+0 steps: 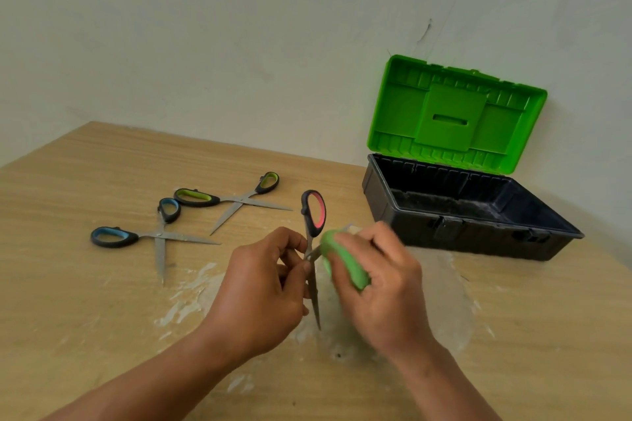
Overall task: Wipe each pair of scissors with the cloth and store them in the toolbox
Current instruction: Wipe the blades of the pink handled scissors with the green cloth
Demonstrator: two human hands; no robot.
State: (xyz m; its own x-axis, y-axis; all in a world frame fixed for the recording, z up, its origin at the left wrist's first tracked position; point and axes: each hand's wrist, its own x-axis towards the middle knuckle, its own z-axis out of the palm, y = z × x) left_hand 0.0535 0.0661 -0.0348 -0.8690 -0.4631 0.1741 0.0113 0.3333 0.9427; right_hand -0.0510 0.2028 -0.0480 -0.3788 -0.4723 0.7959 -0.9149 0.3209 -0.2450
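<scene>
Head view: mid-wipe on first pair. Pinching red-handled scissors near pivot with left hand, above bench; rubbing one blade with green cloth bunched in right hand. Next, likely: finish blades, close, lay in open toolbox at right. Blue-handled scissors and green-handled scissors unwiped at left.

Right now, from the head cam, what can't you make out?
1. Head view: second handle loop of the red-handled scissors, hidden behind the left hand.
2. Head view: most of the green cloth, bunched inside the right hand; its fingers are motion-blurred.
3. Head view: near floor of the toolbox, hidden by its front wall.
</scene>
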